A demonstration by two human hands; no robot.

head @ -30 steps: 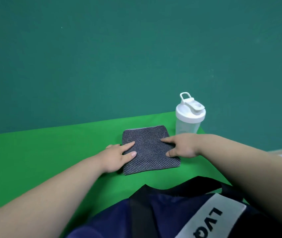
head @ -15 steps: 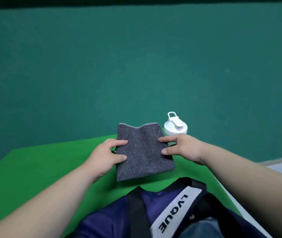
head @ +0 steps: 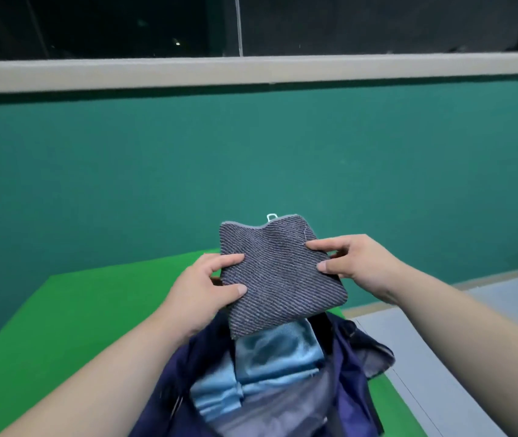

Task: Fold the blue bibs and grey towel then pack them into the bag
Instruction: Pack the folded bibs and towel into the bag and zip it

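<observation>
A folded grey towel of ribbed woven cloth (head: 278, 272) is held in the air by both hands, tilted, with its lower edge just above the mouth of an open dark navy fabric bag (head: 355, 351). The towel's left edge is gripped by the left hand (head: 201, 291), whose fingers (head: 229, 259) are curled onto the upper face. The right edge is pinched by the right hand (head: 358, 266), forefinger and thumb pressed on top, the other fingers hidden behind. Folded shiny light blue bibs (head: 276, 357) are seen lying inside the bag. The bag is set on a bright green worktop (head: 93, 310). A small white loop (head: 272, 217) is seen just behind the towel's top edge.
</observation>
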